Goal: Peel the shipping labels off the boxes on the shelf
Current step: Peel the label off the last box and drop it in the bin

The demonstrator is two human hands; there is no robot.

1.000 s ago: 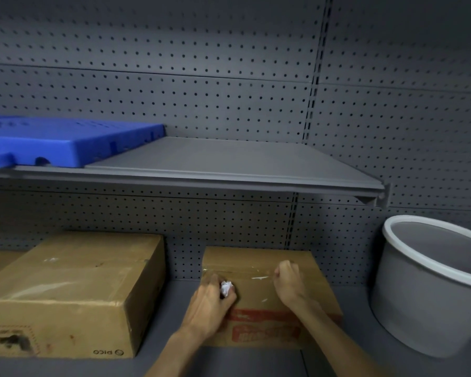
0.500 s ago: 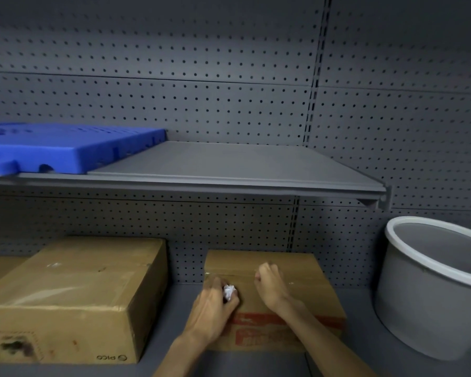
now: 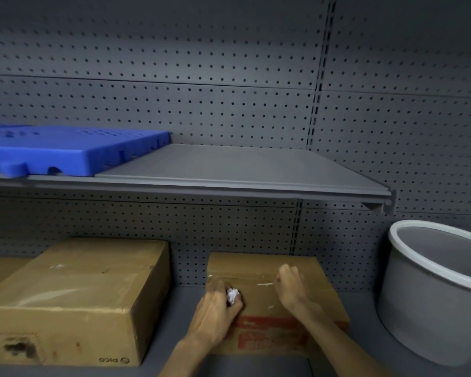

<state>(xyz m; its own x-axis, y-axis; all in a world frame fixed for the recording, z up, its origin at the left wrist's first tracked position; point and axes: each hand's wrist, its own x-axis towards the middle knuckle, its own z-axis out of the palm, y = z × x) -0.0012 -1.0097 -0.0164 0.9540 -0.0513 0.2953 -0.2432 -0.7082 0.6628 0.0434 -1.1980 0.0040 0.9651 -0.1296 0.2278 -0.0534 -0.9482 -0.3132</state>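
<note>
Hands work atop the small box (image 3: 269,270): left hand (image 3: 215,311) clenches a white paper wad (image 3: 233,294); right hand (image 3: 290,288) pinches a label scrap (image 3: 265,284).

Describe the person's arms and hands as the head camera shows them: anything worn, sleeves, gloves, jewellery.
Both forearms enter from the bottom edge and are bare as far as the picture shows; no sleeve reaches into view. The left hand and the right hand wear no gloves. No watch, bracelet or ring can be seen on either wrist or on the fingers that show, though the picture is dim and slightly soft.
</note>
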